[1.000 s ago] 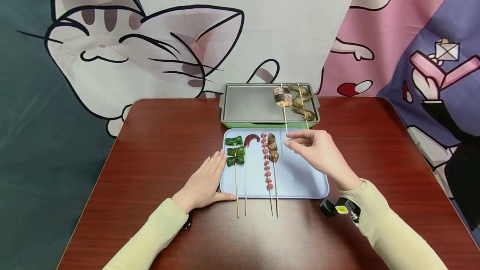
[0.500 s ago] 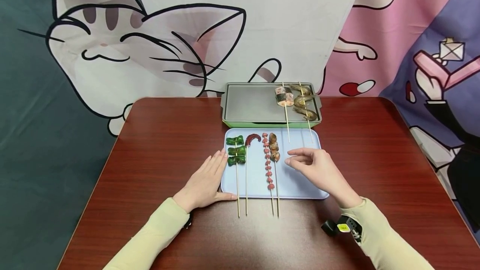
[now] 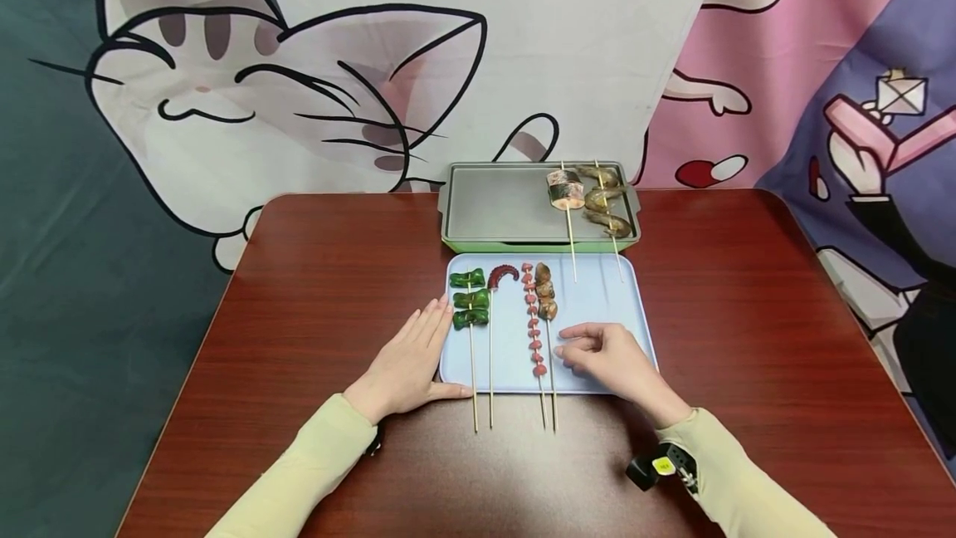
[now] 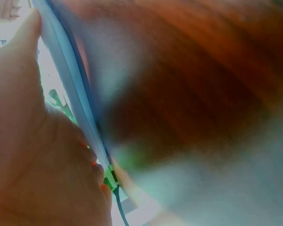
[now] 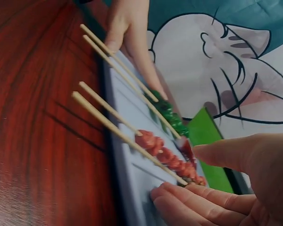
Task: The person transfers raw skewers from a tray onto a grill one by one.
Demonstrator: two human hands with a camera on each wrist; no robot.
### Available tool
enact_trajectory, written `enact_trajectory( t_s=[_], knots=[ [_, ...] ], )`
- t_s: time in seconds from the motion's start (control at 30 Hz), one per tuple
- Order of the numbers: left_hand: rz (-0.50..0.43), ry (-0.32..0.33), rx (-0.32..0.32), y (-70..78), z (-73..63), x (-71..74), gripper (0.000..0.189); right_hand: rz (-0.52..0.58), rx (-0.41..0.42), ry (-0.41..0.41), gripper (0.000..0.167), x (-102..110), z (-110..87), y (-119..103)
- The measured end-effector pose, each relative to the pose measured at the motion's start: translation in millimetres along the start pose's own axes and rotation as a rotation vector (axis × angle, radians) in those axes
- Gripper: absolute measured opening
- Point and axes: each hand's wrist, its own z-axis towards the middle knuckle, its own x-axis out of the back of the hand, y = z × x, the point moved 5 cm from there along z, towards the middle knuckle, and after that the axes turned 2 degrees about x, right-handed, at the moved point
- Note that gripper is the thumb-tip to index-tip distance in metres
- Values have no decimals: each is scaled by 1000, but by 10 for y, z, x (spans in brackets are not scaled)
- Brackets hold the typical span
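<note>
My left hand rests with straight fingers along the left edge of a pale blue tray, its thumb at the front rim. My right hand hovers over the tray's right part, thumb and fingers apart and holding nothing. Its fingertips are close to the stick of a brown meat skewer. Left of that lies a skewer of small pink pieces. A dark red tentacle skewer and a green pepper skewer lie nearer my left hand. The sticks poke out past the tray's front rim.
Behind the tray stands a grey grill pan with a green base. A fish chunk skewer and a shrimp skewer lie on its right side, sticks jutting over the tray. A cartoon cloth hangs behind the brown table.
My right hand has let go of the fish skewer's stick and come down and slightly left, toward the brown meat skewer. The fish skewer stays on the pan. My left hand keeps its place.
</note>
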Motion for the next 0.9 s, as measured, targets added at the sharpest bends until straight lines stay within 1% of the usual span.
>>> enact_trajectory(
  t_s=[0.13,0.3,0.4,0.53,0.63,0.77,0.9],
  knots=[
    [-11,10,-1,-13,1,-13,114,22,-18,-10,34,-70,4,49],
    [-1,18,0,-64,1,-106,115,82,-34,-47,38,-160,-12,63],
    [-8,19,0,-57,0,-98,115,124,-33,-51,40,-196,-16,79],
    [-10,17,-3,-52,-4,-89,115,177,-50,-57,39,-228,-12,117],
    [-25,21,-7,-58,-2,-94,116,197,-58,-61,39,-235,-13,131],
    [-30,6,2,-29,-3,-43,115,218,-59,-70,41,-229,-25,134],
    [-1,-21,17,-15,-5,-24,116,305,-95,-92,45,-218,-58,107]
  ],
)
